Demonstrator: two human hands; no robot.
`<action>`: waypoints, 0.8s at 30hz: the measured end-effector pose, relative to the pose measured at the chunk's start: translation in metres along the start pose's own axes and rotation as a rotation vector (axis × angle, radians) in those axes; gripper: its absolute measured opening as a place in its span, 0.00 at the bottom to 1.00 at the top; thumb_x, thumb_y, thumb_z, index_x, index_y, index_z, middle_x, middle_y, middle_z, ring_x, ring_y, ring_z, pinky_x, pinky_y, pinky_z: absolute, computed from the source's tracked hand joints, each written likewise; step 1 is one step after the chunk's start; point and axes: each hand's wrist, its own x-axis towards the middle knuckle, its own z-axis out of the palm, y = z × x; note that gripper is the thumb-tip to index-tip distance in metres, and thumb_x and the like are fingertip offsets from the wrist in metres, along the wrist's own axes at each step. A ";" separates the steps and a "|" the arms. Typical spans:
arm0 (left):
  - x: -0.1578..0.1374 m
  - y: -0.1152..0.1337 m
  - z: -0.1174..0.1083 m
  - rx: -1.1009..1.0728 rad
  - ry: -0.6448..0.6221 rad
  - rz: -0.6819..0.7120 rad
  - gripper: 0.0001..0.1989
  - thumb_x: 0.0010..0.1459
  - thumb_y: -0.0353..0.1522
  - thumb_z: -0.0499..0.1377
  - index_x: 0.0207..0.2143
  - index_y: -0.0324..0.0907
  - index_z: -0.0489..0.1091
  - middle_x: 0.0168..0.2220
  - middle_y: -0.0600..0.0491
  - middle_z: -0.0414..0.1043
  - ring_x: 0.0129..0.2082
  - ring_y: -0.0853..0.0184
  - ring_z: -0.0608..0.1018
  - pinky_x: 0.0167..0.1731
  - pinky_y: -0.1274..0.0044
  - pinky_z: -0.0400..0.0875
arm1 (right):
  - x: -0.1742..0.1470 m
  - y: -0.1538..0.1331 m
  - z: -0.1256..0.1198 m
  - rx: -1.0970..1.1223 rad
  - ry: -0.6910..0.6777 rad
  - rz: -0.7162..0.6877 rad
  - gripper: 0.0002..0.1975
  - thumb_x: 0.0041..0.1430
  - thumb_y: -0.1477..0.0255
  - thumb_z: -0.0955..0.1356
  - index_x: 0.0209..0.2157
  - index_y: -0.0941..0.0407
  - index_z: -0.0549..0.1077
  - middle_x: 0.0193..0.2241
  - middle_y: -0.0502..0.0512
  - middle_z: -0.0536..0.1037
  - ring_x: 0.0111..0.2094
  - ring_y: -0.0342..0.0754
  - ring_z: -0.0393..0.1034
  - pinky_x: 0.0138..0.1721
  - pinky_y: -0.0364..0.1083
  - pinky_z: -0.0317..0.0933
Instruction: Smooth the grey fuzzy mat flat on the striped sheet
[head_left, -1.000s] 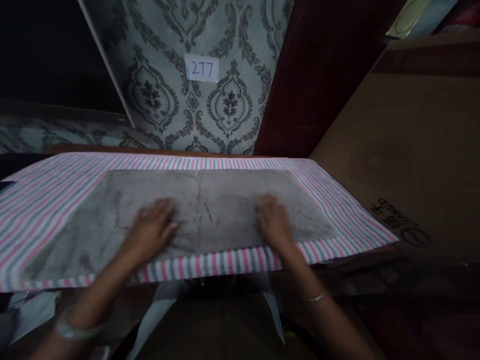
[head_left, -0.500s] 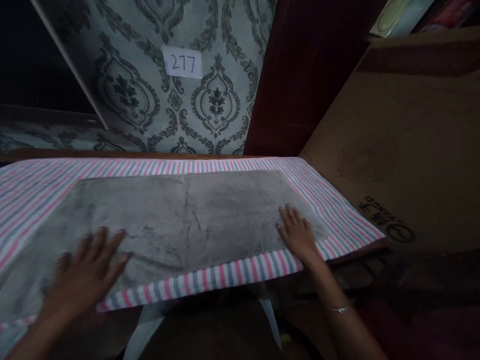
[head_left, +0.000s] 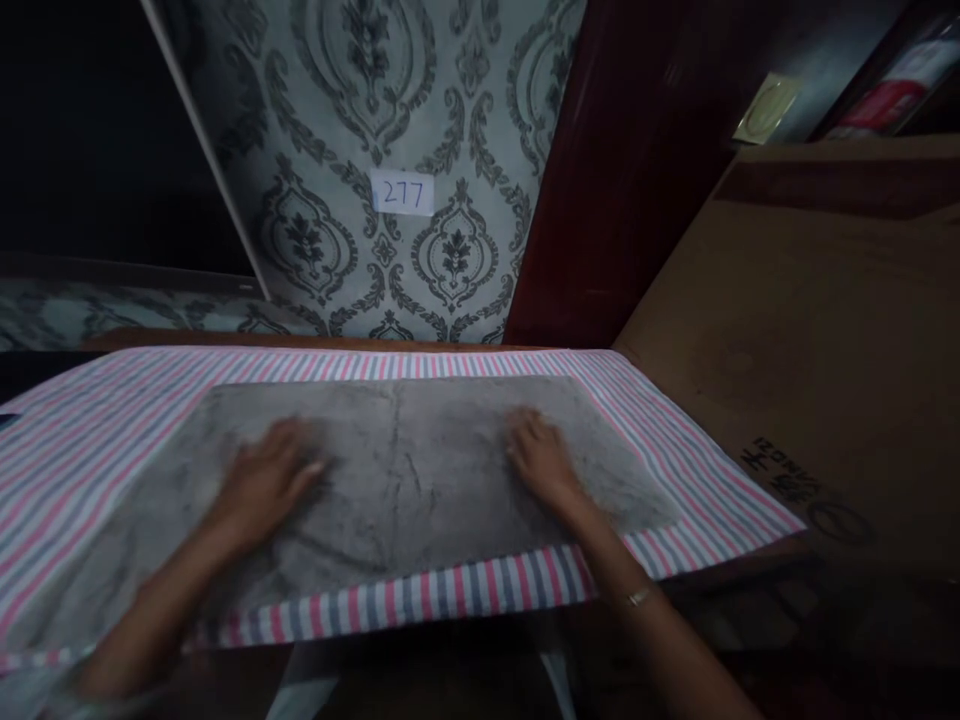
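Observation:
A grey plush cloth (head_left: 420, 470) lies spread flat on a board covered with pink, grey and white striped fabric (head_left: 112, 420). My left hand (head_left: 262, 485) rests palm down on the cloth's left half, fingers together and pointing right. On the right half my right hand (head_left: 540, 460) also lies flat, and a thin bracelet shows on that wrist. Neither hand holds anything. A crease runs down the cloth's middle between the hands.
Patterned grey wallpaper stands behind the board, with a white label reading 277 (head_left: 403, 193). A dark red panel (head_left: 622, 180) rises to the right of it. A large brown cardboard sheet (head_left: 817, 340) leans at the right. The room is dim.
Both hands were further out and nearer the cloth's front edge half a second ago. They have slid inward and away from me across the cloth. The camera has also shifted.

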 end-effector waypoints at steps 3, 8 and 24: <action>0.053 0.075 -0.005 -0.142 -0.148 0.226 0.31 0.66 0.44 0.41 0.68 0.44 0.50 0.71 0.45 0.43 0.70 0.56 0.48 0.65 0.55 0.46 | 0.049 -0.055 0.000 0.060 -0.106 -0.213 0.28 0.68 0.65 0.56 0.69 0.49 0.51 0.71 0.55 0.46 0.70 0.56 0.39 0.65 0.61 0.40; 0.103 0.133 0.018 -0.186 -0.208 0.280 0.32 0.66 0.45 0.43 0.69 0.44 0.49 0.71 0.45 0.42 0.70 0.53 0.47 0.65 0.52 0.42 | 0.088 -0.078 0.015 0.084 -0.145 -0.224 0.27 0.70 0.63 0.55 0.68 0.49 0.53 0.70 0.53 0.49 0.70 0.57 0.40 0.65 0.62 0.38; 0.073 -0.130 0.011 -0.041 -0.121 -0.390 0.32 0.65 0.44 0.36 0.69 0.46 0.49 0.71 0.46 0.46 0.69 0.49 0.51 0.60 0.47 0.51 | 0.092 -0.070 0.042 -0.011 -0.146 -0.192 0.28 0.69 0.60 0.53 0.68 0.46 0.51 0.70 0.50 0.48 0.70 0.55 0.40 0.65 0.60 0.39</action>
